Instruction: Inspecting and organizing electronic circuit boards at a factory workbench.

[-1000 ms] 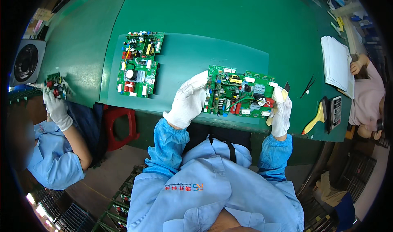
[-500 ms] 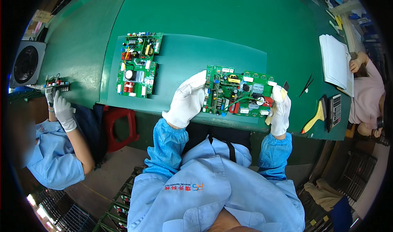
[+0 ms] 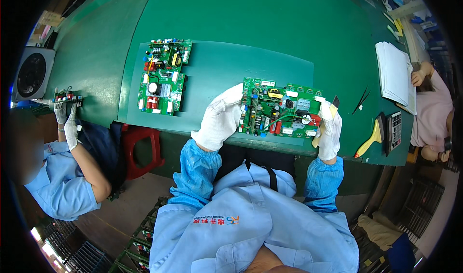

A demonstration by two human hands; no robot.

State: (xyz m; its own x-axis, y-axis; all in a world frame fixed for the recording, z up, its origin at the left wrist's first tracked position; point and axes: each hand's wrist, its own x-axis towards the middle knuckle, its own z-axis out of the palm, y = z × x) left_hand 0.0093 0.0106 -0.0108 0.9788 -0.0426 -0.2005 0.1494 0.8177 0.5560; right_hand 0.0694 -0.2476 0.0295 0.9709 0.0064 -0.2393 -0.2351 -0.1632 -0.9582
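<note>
A green circuit board [image 3: 263, 116] with capacitors, red parts and a green wire is held by its two short ends over the near edge of the table. My left hand [image 3: 219, 116], in a white glove, grips the left end. Gloved as well, my right hand [image 3: 330, 132] is closed on the right end, with a small dark-and-yellow piece [image 3: 334, 105] by its fingertips. To the left, a second circuit board [image 3: 164, 75] of like make lies lengthwise on the green mat [image 3: 212, 56].
Right of me are a yellow-handled brush [image 3: 370, 143], black tweezers [image 3: 360, 99], a calculator [image 3: 394, 133] and a paper stack [image 3: 395, 75], beside another person's hand. At left, a co-worker's gloved hands [image 3: 71, 128] hold a small board near a fan [image 3: 33, 75] and red stool [image 3: 140, 147].
My hands and the board in them have hardly moved. At the left, the co-worker's hand has shifted slightly, and their body leans a little lower.
</note>
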